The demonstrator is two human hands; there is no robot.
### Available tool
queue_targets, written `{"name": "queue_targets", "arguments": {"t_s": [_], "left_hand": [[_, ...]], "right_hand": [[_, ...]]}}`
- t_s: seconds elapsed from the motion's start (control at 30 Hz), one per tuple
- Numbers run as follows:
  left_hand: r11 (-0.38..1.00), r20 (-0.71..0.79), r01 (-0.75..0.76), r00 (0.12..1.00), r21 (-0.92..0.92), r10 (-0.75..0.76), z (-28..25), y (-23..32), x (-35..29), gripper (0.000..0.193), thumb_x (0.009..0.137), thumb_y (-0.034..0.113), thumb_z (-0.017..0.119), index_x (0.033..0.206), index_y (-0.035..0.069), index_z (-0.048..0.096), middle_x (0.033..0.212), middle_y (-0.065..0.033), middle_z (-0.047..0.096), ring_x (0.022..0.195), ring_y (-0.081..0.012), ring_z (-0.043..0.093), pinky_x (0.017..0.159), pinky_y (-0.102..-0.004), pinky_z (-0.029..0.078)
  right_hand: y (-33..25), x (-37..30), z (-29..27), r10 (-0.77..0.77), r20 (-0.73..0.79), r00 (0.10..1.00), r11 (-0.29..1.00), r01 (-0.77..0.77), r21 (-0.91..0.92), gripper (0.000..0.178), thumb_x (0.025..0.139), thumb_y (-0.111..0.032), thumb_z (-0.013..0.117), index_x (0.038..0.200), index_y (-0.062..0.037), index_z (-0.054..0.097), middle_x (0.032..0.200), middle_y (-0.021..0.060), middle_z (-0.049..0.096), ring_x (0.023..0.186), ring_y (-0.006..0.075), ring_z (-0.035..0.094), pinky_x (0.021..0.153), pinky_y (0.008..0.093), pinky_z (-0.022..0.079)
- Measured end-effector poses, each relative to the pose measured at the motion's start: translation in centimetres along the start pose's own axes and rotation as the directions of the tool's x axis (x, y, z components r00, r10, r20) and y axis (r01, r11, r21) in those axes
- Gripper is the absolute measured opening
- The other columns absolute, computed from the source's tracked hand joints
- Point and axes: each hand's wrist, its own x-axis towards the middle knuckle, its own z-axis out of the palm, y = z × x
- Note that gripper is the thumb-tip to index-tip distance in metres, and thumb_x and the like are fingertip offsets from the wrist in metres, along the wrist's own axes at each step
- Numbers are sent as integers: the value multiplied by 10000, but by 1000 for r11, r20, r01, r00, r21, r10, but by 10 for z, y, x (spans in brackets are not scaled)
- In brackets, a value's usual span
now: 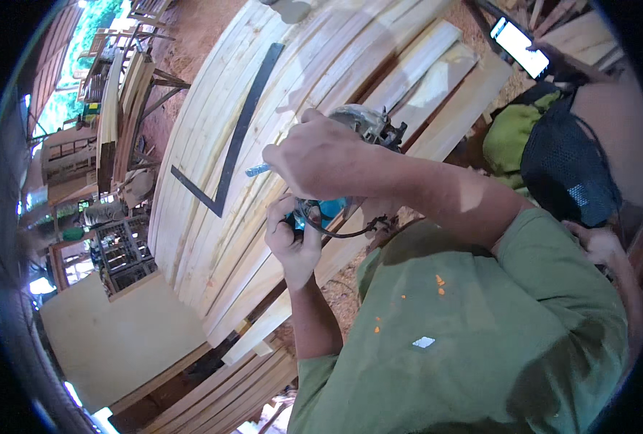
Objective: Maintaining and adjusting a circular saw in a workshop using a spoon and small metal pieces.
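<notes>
A corded power tool with a teal body and a rounded metal guard, which looks like a circular saw, is held over the planks. My left hand is closed around its near side, by the black cord. Across its top reaches my right hand, fingers curled and closed on the tool; the grip itself is hidden beneath the hand. From under those fingers pokes a short blue piece; I cannot tell what it belongs to. A dark carpenter's square lies on the boards to the left.
At the upper right, another person's hand holds a lit phone. Green and black mesh bags are below it. A pale sheet sits at lower left, near more stacked planks. Timber and wooden frames stand further left.
</notes>
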Motion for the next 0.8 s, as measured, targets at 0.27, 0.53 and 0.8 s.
{"name": "queue_targets", "arguments": {"t_s": [0.27,0.53,0.8], "left_hand": [[991,-289,8,956,-132,-46,23,-1,-9,164,840,-72,728,979,-19,661,1051,-113,693,932,-219,652,830,-330,516],[953,-312,-253,903,164,294,24,0,2,247,825,-89,650,1050,9,667,964,-140,700,841,-289,653,737,-380,511],[813,-498,-576,682,85,535,35,-30,5,204,854,-47,709,1039,7,643,1131,-261,625,879,-319,686,685,-381,584]], "right_hand": [[6,25,-26,-7,297,955,994,-26,108,195,945,-235,640,980,-75,747,854,122,750,858,351,725,874,464,511],[4,53,-63,-228,272,935,968,247,-36,155,951,-221,675,1025,-115,760,907,130,751,903,375,715,849,470,545],[-4,48,-55,-230,483,845,936,328,-127,136,918,-202,678,990,-147,778,879,117,746,902,357,711,881,465,522]]}}
